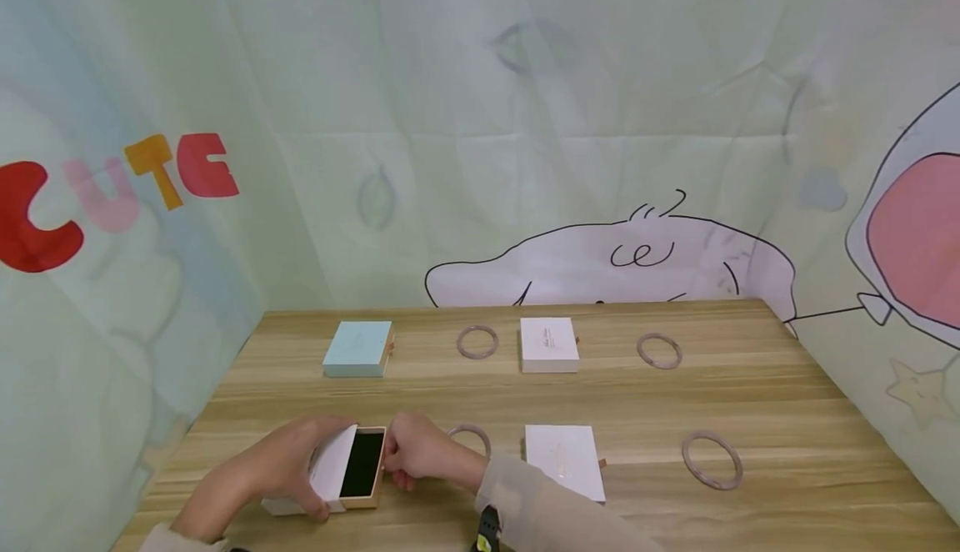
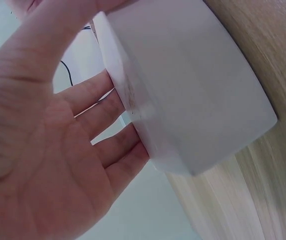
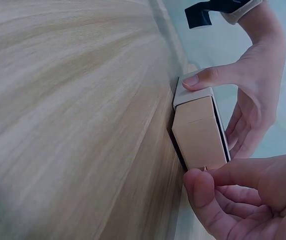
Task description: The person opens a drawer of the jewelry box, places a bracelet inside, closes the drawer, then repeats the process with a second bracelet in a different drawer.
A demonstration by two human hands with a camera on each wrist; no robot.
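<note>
One white box (image 1: 331,462) lies at the near left of the tabletop (image 1: 622,402), its tan drawer (image 3: 197,137) partly out toward the right. The left hand (image 1: 288,452) grips the box; the right hand (image 1: 422,447) pinches at the drawer's outer end, in line with its slide.

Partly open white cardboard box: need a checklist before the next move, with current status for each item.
1. Left hand grips the white cardboard sleeve, thumb and fingers on opposite sides: ok.
2. Right hand at the exposed end of the tan cardboard drawer, thumb and finger pinching there: ok.
3. Drawer fully out: not ok; the sleeve covers part of it.
4. Exposed dark lining bare: ok, nothing lies on it.
5. Covered part of the drawer empty: cannot tell.
6. Nearest translucent pinkish-grey ring untouched by the right forearm: cannot tell; the forearm hides part of it.
</note>
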